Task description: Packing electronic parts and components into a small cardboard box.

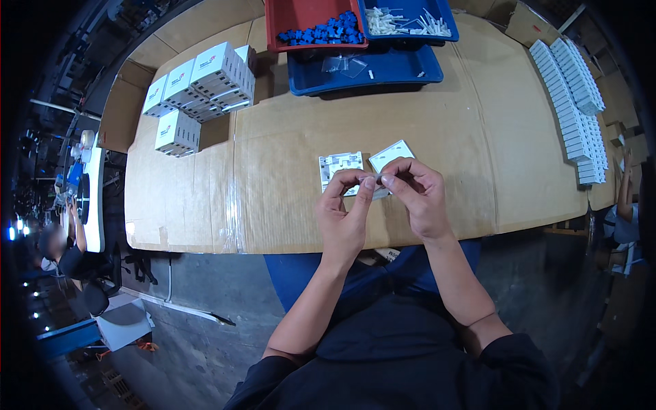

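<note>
I see both hands raised in the middle of the frame, over the near part of the cardboard table [287, 137], their fingertips almost meeting. The left hand [345, 215] has thumb and forefinger closed in a pinch, with the other fingers curled in. The right hand [425, 205] mirrors it, thumb pressed toward its forefinger. Between the two pinches I make out a small clear piece [380, 194], gripped from both sides at mid-frame; its lower part hangs just below the fingertips. The fingers hide most of it, so I cannot tell its full shape.

Just behind the left hand lies a white panel [340, 162] with cut-outs, its lower part covered by the fingers. Behind the right hand, a white plate [392, 156] lies at a slant, near the panel.

At the top of the frame I have a red bin [311, 12] of blue parts [331, 31] beside a blue bin [441, 8] of white parts [427, 26]. Just below them sits a blue tray [383, 85] with clear bags [345, 65] in it. White boxes [212, 68] are stacked in the upper left, and rows of white units [574, 113] stand at the upper right. At the far left, I see a co-worker [67, 263] beside a white table [96, 205].
</note>
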Available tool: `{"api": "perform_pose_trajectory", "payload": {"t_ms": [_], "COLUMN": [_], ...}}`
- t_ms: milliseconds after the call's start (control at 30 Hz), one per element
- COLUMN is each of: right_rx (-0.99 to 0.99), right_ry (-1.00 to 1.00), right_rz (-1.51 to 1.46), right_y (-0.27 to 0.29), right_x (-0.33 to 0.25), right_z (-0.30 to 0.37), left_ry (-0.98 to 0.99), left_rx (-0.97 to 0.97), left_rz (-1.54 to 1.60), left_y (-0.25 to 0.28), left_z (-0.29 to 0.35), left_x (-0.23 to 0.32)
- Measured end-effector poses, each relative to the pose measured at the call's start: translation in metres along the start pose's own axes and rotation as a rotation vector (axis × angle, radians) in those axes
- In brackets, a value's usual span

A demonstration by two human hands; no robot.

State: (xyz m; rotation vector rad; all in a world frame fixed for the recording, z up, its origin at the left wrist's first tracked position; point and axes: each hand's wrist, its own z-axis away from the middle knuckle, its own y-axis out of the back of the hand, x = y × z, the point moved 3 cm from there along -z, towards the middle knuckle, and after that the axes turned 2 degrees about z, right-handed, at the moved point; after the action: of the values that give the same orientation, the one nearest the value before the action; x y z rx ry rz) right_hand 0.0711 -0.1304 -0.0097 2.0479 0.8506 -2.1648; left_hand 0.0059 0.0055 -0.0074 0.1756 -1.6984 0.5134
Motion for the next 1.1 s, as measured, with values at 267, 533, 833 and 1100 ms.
{"api": "perform_pose_trajectory", "payload": {"t_ms": [267,533,833,1100], "right_rx": [0.045,0.000,0.003,-0.002], "right_ry": [-0.071,-0.125,-0.108,-0.088], "right_rz": [0.019,-0.120,-0.035,-0.016], "right_y": [0.004,-0.001,-0.006,-0.008], "right_x": [0.003,0.004,0.000,-0.004], "right_z": [-0.003,-0.004,-0.004,-0.005], "left_ry": [0.115,0.055,0.072,0.049], "left_rx": [0.039,0.051,0.077,0.120], "left_rz": [0.176,0.080,0.139,0.191], "left_y": [0.000,0.006,0.009,0.005], "left_z": [-0.005,-0.003,-0.006,-0.004], "left_x": [-0.001,-0.002,-0.006,-0.001]}}
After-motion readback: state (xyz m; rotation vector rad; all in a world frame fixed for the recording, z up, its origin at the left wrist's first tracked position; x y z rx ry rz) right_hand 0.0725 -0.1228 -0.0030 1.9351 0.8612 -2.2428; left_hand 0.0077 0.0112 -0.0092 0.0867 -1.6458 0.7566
